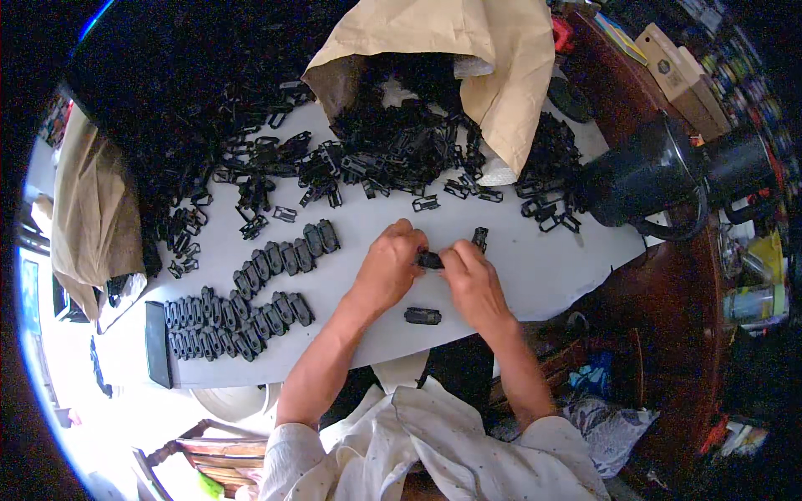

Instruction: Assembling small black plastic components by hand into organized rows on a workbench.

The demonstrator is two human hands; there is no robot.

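Note:
At the middle of the white table [351,275], a small black plastic part [430,260] is pinched between my two hands. My left hand [391,265] grips its left end, and my right hand [473,282] has its fingers closed on the right end. Just beyond my right hand a similar black part [480,239] lies on the table. Nearer me, below the hands, rests another black oblong part [423,316]. Fingers partly hide the held part, so its details do not show.
Rows of black oblong parts [276,260] stand to the left, beside a dark flat bar [158,344]. Loose black frames [359,163] spill from a brown paper bag [409,29] at the back. Black buckets [643,171] stand right; another brown bag [98,209] hangs left.

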